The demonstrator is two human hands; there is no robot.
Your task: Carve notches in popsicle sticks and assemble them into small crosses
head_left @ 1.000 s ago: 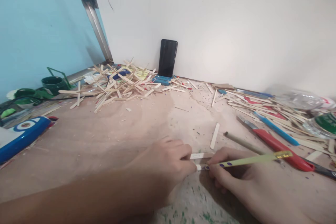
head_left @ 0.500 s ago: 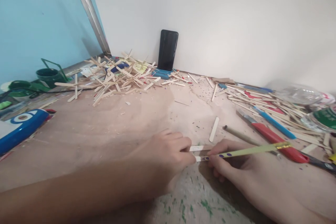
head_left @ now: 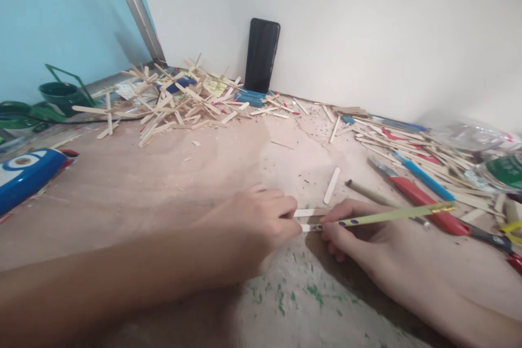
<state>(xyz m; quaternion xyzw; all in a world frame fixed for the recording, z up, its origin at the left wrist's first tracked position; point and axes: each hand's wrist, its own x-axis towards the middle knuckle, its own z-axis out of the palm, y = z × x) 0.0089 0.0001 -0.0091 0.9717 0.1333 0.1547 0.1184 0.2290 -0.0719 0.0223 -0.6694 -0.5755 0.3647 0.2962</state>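
Observation:
In the middle of the head view my left hand (head_left: 261, 220) is closed, its fingertips pressing a wooden craft stick (head_left: 310, 212) against the tabletop. A second pale stick end (head_left: 305, 228) pokes out by its thumb; most of both sticks is hidden under the hands. My right hand (head_left: 362, 234) pinches a pale yellow pencil (head_left: 387, 216) with purple dots and a gold band at its far end. The pencil slants low, its tip close to my left thumb and the near stick. Beyond my right hand lies a loose craft stick (head_left: 331, 185).
Crossed craft sticks (head_left: 171, 100) are heaped at back left, beside a phone (head_left: 262, 56) leaning on the wall. To the right lie a red-handled tool (head_left: 428, 206), a blue stick (head_left: 424, 175), more sticks and a plastic bottle (head_left: 503, 171). At left are a blue-white case (head_left: 32, 176) and green cup (head_left: 61, 95).
The view has tilted slightly downward, so the whole scene sits higher in the picture. Both hands keep their hold, and the pencil stays by the sticks with little visible movement.

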